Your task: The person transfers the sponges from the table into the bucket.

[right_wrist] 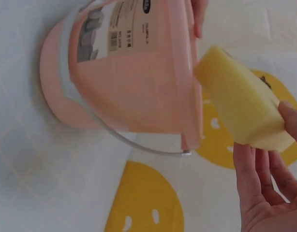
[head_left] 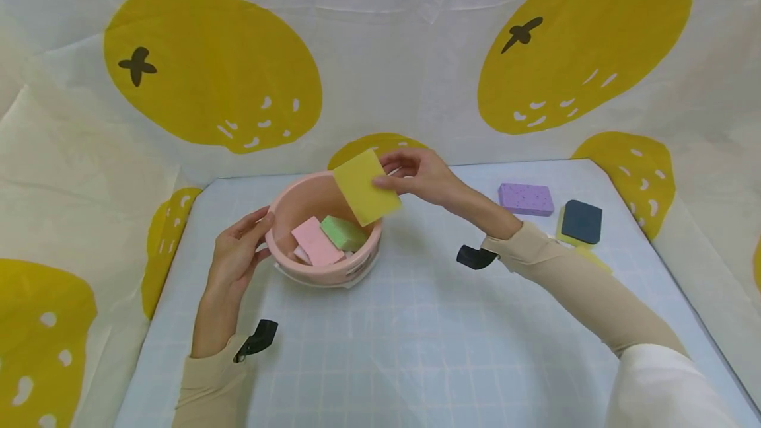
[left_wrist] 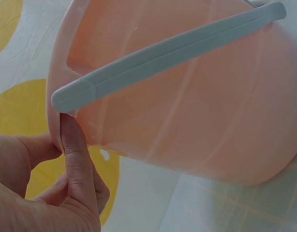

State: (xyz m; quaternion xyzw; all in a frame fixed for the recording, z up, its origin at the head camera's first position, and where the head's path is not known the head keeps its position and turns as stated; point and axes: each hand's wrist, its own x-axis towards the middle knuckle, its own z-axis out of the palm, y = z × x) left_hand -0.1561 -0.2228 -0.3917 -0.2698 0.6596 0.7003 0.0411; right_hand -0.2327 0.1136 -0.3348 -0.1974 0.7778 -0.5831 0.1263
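Note:
A pink bucket (head_left: 303, 191) stands at the back left of the table, its pale handle (left_wrist: 172, 55) hanging down against the side. My left hand (head_left: 236, 249) grips the bucket's rim on the left, thumb and fingers on either side of it. Over the right part of the bucket's mouth, my right hand (head_left: 419, 177) pinches a yellow sponge (head_left: 365, 185) by its edge. The right wrist view shows this sponge (right_wrist: 240, 101) as a thick block beside the rim. Inside the bucket lie a pink sponge (head_left: 318, 242) and a green sponge (head_left: 343, 234); a paler piece is partly hidden beneath.
On the right of the table lie a purple sponge (head_left: 526, 199) and a dark-topped yellow sponge (head_left: 581, 222). Another yellow piece (head_left: 593, 259) is partly covered by the right sleeve. A white cloth with yellow fruit shapes (head_left: 214, 65) hangs behind the table.

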